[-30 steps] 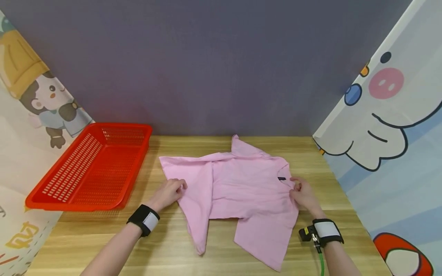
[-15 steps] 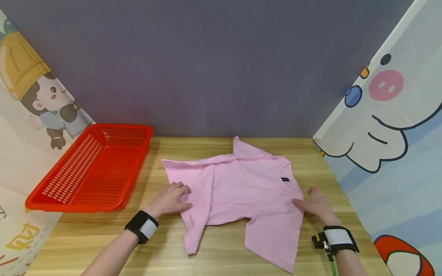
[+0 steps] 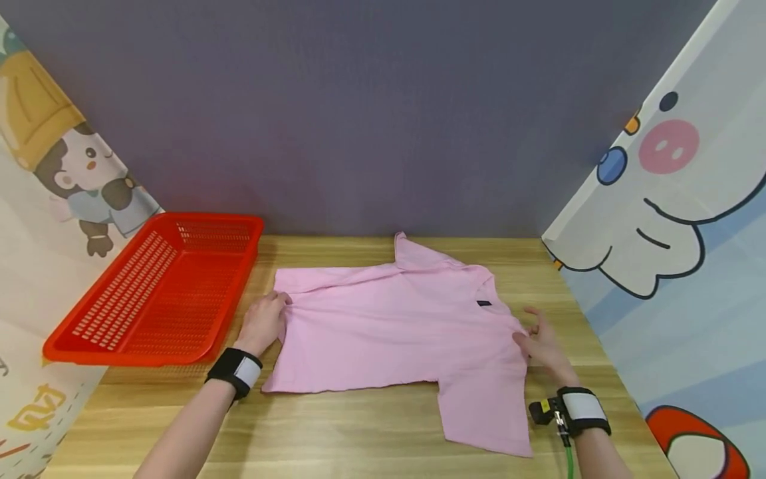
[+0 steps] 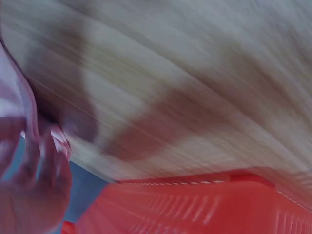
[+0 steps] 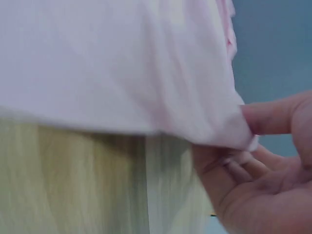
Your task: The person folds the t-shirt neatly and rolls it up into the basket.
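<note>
A pink T-shirt (image 3: 383, 326) lies spread over the wooden table, its neckline with a dark label toward the right. Its hem faces left, where my left hand (image 3: 263, 322) pinches the edge between thumb and fingers. In the left wrist view the fingers (image 4: 46, 161) are curled at the cloth's edge. At the shoulder, near the neckline, my right hand (image 3: 543, 342) pinches the fabric. The right wrist view shows thumb and fingers of that hand (image 5: 263, 170) on either side of the shirt's edge. One sleeve points toward me, the other away and partly folded.
A red perforated plastic basket (image 3: 173, 299) stands on the left of the table (image 3: 359, 432), close to my left forearm. A grey panel (image 3: 383, 120) rises behind the table. Printed cartoon sheets (image 3: 670, 199) line both sides.
My left hand has moved left, drawing the hem out; the folded-over lower part now lies flat and wide. My right hand shifted right along the shoulder and grips the cloth again.
</note>
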The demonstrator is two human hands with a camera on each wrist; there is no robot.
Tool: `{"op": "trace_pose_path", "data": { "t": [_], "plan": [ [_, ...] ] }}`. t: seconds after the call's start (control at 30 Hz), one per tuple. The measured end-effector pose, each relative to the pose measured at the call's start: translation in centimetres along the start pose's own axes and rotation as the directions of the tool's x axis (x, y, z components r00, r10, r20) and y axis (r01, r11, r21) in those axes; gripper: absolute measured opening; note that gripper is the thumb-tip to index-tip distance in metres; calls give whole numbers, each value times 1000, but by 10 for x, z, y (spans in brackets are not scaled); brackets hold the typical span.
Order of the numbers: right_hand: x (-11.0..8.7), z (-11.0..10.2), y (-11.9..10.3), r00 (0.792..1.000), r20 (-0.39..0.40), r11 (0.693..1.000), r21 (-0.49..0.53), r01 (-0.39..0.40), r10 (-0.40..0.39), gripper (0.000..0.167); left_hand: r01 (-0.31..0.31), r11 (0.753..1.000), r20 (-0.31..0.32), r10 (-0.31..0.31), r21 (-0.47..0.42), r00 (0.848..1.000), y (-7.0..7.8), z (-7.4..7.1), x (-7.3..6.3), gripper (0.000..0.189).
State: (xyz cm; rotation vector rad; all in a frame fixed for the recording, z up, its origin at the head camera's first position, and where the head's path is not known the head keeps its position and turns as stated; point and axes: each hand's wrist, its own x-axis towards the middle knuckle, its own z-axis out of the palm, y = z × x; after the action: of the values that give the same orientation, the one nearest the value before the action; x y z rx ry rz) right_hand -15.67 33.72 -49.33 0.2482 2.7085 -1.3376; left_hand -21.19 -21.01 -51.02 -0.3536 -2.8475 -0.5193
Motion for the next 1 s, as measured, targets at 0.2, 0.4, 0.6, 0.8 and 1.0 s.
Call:
{"op": "trace_pose_path", "data": {
  "t": [0.2,0.4,0.6,0.8,1.0],
  "plan": [
    [2,-4,-3,998,-57,998,-67,12,-16,74,-62,998,-56,61,-14,997,11,-4,0,15],
    [-8,-18,3,982,96,964,-231,-134,160,71,-267,949,178,295,-165,939,23,-14,-32,21],
    [-15,-15,11,957,211,949,-286,-134,199,47,-132,987,316,155,-94,936,13,-23,-55,38],
    [-16,-7,13,943,292,962,-260,-80,157,40,132,991,344,-125,2,931,8,-30,-64,56],
    [-21,-14,10,909,400,985,-166,-52,115,33,328,944,445,-278,-38,851,10,-45,-72,41]
  ]
}}
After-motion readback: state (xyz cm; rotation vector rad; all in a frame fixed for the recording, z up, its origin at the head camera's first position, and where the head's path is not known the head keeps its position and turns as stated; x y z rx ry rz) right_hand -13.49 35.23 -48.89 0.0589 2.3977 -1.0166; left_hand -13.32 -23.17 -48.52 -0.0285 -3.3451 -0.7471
